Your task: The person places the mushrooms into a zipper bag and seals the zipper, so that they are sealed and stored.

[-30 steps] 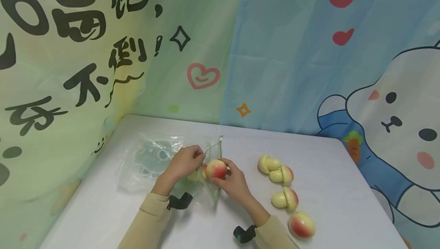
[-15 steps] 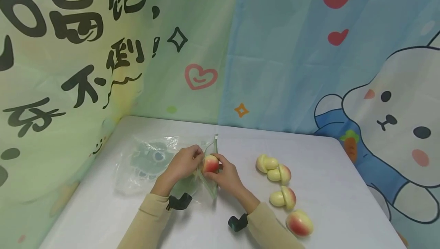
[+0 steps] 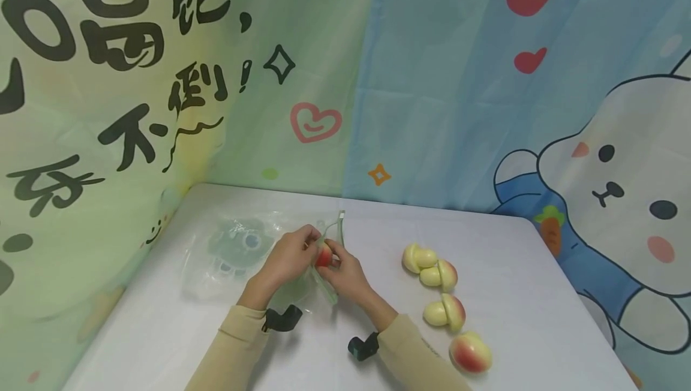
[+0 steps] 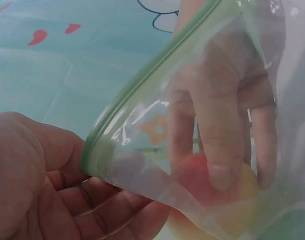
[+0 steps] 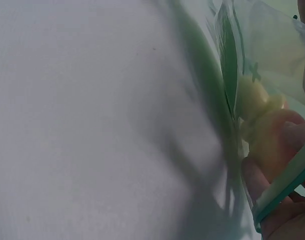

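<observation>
A clear zip bag [image 3: 237, 250] with a green zip edge and a teal animal print lies left of centre on the table. My left hand [image 3: 290, 253] pinches the rim of its mouth, as the left wrist view shows at the green zip edge [image 4: 122, 107]. My right hand [image 3: 349, 274] reaches into the mouth and grips a red-and-yellow toy mushroom [image 3: 324, 255] by its rounded cap. Through the film in the left wrist view, its fingers [image 4: 222, 150] curl over the cap. Beyond that mushroom, a pale yellow piece [image 5: 252, 100] shows inside the bag in the right wrist view.
Right of the hands, several toy mushrooms lie on the white table [image 3: 378, 229]: two touching [image 3: 423, 257], one on its side [image 3: 445, 313] and one cap up [image 3: 471, 352]. A printed cloth [image 3: 442, 79] hangs behind the table.
My right hand has moved left and slightly up, carrying the toy mushroom from the bag's mouth into it. My left hand has stayed at the rim.
</observation>
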Tool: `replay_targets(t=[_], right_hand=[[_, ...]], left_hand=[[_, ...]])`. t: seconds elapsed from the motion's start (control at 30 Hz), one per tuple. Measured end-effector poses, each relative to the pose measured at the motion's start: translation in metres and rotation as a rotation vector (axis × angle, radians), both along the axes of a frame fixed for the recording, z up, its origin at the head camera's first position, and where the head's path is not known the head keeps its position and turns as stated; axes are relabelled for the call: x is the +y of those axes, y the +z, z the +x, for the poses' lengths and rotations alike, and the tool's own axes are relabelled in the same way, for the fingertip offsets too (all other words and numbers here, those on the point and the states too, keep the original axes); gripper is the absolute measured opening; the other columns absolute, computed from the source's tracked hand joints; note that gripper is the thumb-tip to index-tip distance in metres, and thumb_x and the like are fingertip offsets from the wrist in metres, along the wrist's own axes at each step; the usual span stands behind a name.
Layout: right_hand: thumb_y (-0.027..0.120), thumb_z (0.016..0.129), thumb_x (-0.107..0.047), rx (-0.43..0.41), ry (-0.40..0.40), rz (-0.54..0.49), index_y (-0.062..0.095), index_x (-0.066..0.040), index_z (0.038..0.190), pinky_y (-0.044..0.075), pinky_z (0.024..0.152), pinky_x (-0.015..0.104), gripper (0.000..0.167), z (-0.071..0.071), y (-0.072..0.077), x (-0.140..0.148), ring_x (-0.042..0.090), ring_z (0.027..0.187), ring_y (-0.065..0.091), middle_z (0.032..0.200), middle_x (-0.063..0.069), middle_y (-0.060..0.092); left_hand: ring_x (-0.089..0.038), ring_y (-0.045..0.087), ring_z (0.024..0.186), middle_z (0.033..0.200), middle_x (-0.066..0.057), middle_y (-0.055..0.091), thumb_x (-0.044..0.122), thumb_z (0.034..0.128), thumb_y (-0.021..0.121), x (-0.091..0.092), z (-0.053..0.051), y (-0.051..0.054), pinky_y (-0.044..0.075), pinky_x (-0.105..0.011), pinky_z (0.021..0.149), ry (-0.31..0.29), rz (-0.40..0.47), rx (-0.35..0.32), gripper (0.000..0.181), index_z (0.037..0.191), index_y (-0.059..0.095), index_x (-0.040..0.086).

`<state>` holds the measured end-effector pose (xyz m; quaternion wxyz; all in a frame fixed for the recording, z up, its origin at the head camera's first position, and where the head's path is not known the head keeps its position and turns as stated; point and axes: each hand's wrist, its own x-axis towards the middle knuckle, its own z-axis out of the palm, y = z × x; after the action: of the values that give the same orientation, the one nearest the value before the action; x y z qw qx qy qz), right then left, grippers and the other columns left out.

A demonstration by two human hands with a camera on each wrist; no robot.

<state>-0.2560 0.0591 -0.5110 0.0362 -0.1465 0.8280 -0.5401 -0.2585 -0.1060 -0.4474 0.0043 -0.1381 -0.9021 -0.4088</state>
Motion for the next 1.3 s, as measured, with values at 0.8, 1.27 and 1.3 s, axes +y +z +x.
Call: replay_targets(t=[0.8, 1.27, 1.3], right_hand=[[0.072, 0.086, -0.009, -0.064, -0.146, -0.045, 0.055, -0.004, 0.133, 0.056, 0.081, 0.031, 0.050, 0.030, 0.011, 0.033, 0.033, 0.110, 0.064, 0.132, 0.015, 0.058], [0.075, 0.082, -0.001, -0.003, -0.200, -0.083, 0.059, -0.009, 0.129, 0.053, 0.088, 0.028, 0.050, 0.060, 0.029, 0.098, 0.038, 0.117, 0.057, 0.134, 0.013, 0.058], [0.075, 0.082, 0.000, 0.003, -0.206, -0.078, 0.059, -0.009, 0.129, 0.053, 0.089, 0.027, 0.051, 0.063, 0.031, 0.103, 0.038, 0.118, 0.057, 0.135, 0.013, 0.057]], left_hand=[[-0.011, 0.056, 0.063, 0.087, 0.000, 0.067, 0.013, 0.0932, 0.058, 0.000, 0.000, -0.003, 0.046, -0.029, 0.058, -0.006, 0.002, -0.065, 0.019, 0.111, 0.063, 0.008], [-0.010, 0.056, 0.062, 0.079, 0.003, 0.065, 0.012, 0.0915, 0.056, 0.003, -0.002, -0.005, 0.046, -0.029, 0.058, -0.016, -0.004, -0.047, 0.023, 0.111, 0.064, 0.005], [-0.010, 0.057, 0.062, 0.078, 0.003, 0.065, 0.011, 0.0915, 0.055, 0.004, -0.002, -0.005, 0.046, -0.029, 0.058, -0.019, -0.001, -0.047, 0.023, 0.111, 0.063, 0.004]])
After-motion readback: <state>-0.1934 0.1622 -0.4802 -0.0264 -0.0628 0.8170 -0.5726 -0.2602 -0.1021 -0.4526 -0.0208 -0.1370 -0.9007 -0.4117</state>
